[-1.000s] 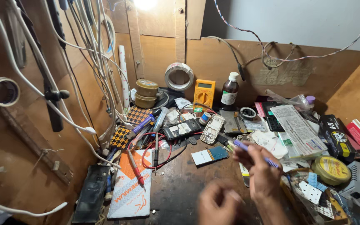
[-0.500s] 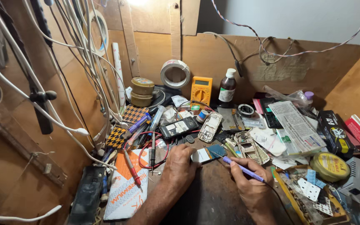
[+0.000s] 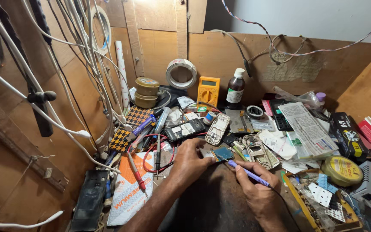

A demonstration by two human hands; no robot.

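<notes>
A small flat circuit board (image 3: 222, 153), teal-blue with a pale end, lies on the dark desk (image 3: 211, 202) amid the clutter, just before the gutted phone frame (image 3: 256, 149). The left hand (image 3: 190, 161) pins its pale end, fingertips pressed down in a closed grip. The right hand (image 3: 258, 189) is wrapped tight around a purple soldering iron (image 3: 247, 172), whose tip touches the board's near edge.
</notes>
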